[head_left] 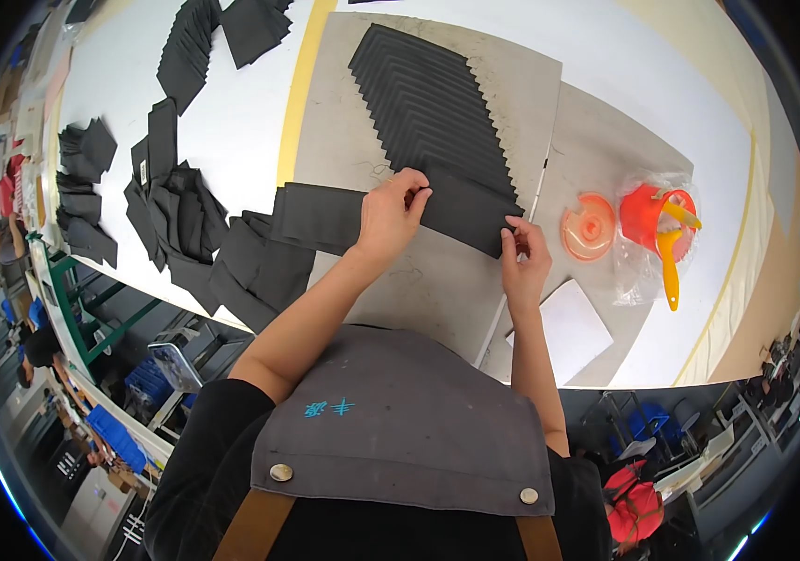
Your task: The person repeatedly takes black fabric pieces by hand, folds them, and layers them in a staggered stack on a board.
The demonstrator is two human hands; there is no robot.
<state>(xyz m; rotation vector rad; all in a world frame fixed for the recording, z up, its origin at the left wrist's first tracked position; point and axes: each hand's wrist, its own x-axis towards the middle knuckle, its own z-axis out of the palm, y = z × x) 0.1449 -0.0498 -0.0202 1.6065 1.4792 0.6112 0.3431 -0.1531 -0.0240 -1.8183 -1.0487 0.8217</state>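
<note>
A row of overlapping black fabric pieces (428, 103) lies fanned out on the grey board. At its near end is a flat black fabric piece (464, 208). My left hand (391, 213) is closed on this piece's left end, thumb and fingertips pinched together. My right hand (524, 260) pinches its right end near the corner. Beyond my left wrist, to the left, a folded black fabric strip (316, 217) stretches toward a loose heap of black fabric (255, 266). Whether the strip touches my left hand is hidden.
The grey board (335, 122) covers the table's middle. On the right stand an orange tub (641, 213) in clear plastic, a yellow-handled tool (669, 266) and an orange lid (589, 227). White paper (564, 329) lies near the front edge. More black fabric stacks (176, 215) are left.
</note>
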